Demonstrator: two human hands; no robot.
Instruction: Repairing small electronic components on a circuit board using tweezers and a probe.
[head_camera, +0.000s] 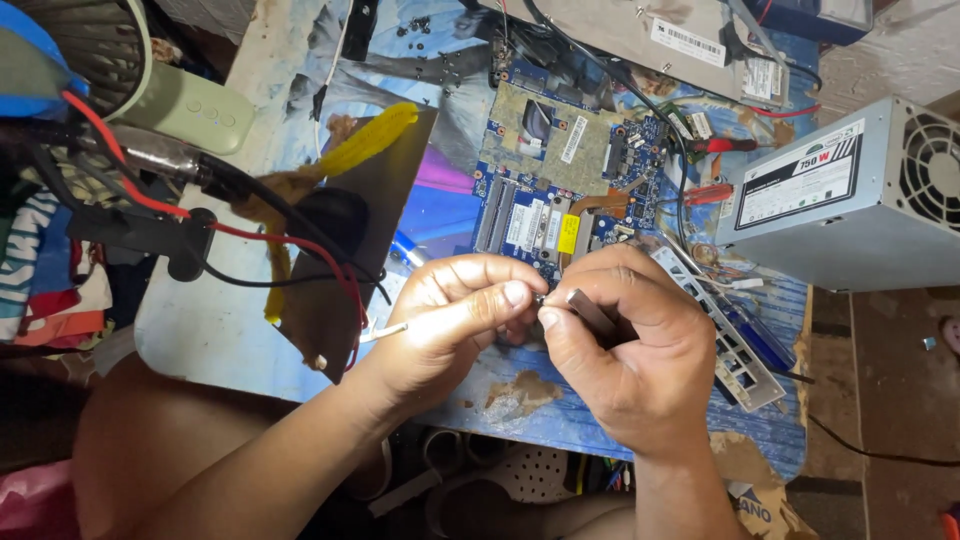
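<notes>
Just beyond the fingertips lies a circuit board (560, 170) — blue, with a tan patch and a yellow sticker. Between the fingers sits a dark grey strip (590, 310). Right of them, a perforated silver plate (735, 345) and a grey power supply box (850, 200) — white-labelled. Left, red and black wires (300, 250) cross a brown sheet (375, 190).

The circuit board (565, 170) lies on the table (200, 330), behind both hands (they meet in front of it). The power box (840, 195) sits right of the board.
</notes>
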